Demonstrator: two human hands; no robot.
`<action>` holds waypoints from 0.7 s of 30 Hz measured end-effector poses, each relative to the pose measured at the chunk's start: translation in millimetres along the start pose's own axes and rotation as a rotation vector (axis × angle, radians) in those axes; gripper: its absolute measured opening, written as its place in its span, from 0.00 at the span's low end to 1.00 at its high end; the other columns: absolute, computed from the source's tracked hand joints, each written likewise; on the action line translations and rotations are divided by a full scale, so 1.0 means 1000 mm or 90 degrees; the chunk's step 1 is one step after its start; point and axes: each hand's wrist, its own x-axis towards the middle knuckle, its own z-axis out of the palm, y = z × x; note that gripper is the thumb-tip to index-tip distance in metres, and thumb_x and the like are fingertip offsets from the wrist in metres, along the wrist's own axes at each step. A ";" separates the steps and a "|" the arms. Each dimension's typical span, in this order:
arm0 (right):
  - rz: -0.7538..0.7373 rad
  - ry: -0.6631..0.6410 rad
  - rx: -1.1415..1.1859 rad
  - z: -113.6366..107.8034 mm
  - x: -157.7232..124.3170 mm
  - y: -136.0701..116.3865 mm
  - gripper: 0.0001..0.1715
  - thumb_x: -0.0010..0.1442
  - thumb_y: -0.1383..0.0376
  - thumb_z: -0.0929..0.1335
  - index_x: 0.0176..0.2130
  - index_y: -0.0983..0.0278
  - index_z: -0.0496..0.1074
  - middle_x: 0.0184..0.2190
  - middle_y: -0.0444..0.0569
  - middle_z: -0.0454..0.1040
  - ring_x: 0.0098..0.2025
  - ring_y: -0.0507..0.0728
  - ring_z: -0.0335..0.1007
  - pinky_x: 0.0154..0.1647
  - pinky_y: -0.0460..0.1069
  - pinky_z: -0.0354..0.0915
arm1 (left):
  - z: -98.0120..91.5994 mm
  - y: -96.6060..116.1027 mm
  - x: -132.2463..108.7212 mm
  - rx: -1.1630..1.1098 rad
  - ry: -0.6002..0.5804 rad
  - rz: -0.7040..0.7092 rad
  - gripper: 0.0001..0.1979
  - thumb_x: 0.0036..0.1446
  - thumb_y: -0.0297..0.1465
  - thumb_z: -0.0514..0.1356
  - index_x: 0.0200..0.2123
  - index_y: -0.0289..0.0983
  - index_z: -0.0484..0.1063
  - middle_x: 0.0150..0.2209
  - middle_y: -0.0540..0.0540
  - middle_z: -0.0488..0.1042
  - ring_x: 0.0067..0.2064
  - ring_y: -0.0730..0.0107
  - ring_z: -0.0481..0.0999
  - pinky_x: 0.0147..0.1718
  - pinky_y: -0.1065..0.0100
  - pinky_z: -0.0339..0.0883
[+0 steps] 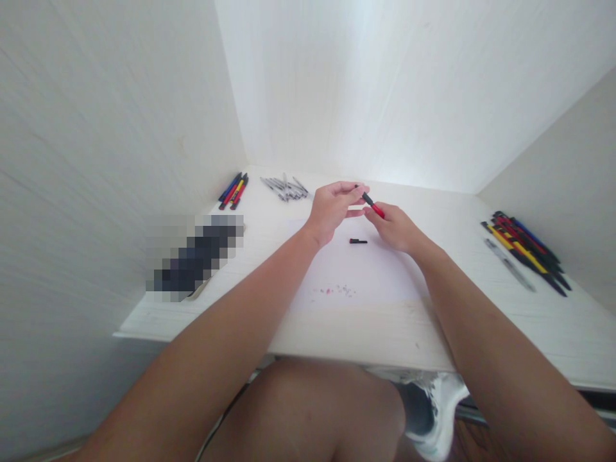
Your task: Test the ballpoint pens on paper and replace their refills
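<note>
Both of my hands meet over a sheet of white paper (380,276) around one red and black pen (369,200). My left hand (334,205) pinches the black upper end between thumb and fingers. The red lower part is gripped by my right hand (392,224), its thumb and fingers closed round it. On the paper just below them lies a black pen cap (358,241) with a small clip. Small dark and red ink marks (334,291) run along the paper's near edge.
Several coloured pens (234,191) lie at the back left, beside a heap of thin grey refills (285,187). A pixelated dark object (197,256) rests on the left. More coloured pens (527,250) and a clear pen (509,264) lie right. White walls enclose the desk (366,333).
</note>
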 end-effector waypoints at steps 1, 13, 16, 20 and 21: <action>0.003 0.000 0.004 0.000 0.000 0.001 0.23 0.71 0.49 0.60 0.30 0.62 0.64 0.27 0.46 0.66 0.31 0.56 0.60 0.34 0.52 0.54 | 0.000 0.000 0.000 -0.009 -0.001 -0.003 0.04 0.61 0.30 0.67 0.37 0.35 0.80 0.47 0.40 0.80 0.43 0.68 0.79 0.42 0.67 0.75; 0.010 0.011 -0.029 -0.001 0.000 -0.003 0.25 0.72 0.50 0.61 0.28 0.61 0.60 0.25 0.45 0.63 0.30 0.55 0.58 0.33 0.52 0.52 | 0.000 -0.007 0.005 -0.031 0.059 0.025 0.13 0.53 0.36 0.75 0.34 0.33 0.80 0.30 0.46 0.76 0.34 0.73 0.76 0.41 0.66 0.75; 0.002 0.012 -0.034 -0.001 -0.001 -0.003 0.24 0.72 0.51 0.61 0.28 0.61 0.60 0.25 0.45 0.63 0.29 0.55 0.58 0.33 0.52 0.52 | -0.001 -0.007 0.005 -0.033 0.078 0.032 0.15 0.50 0.36 0.76 0.33 0.33 0.78 0.31 0.47 0.77 0.34 0.71 0.77 0.40 0.65 0.75; 0.001 0.015 -0.041 -0.001 -0.001 -0.002 0.24 0.72 0.51 0.61 0.28 0.61 0.61 0.25 0.45 0.64 0.29 0.55 0.59 0.33 0.52 0.52 | -0.003 -0.005 0.004 -0.030 0.079 0.025 0.13 0.51 0.35 0.75 0.31 0.34 0.77 0.31 0.47 0.76 0.34 0.71 0.77 0.38 0.66 0.75; 0.003 0.015 -0.042 -0.001 -0.001 -0.003 0.24 0.72 0.51 0.61 0.28 0.61 0.61 0.25 0.45 0.64 0.29 0.55 0.59 0.33 0.52 0.52 | -0.004 -0.005 0.004 -0.031 0.072 0.019 0.12 0.52 0.34 0.75 0.31 0.34 0.78 0.32 0.47 0.76 0.34 0.71 0.77 0.38 0.66 0.75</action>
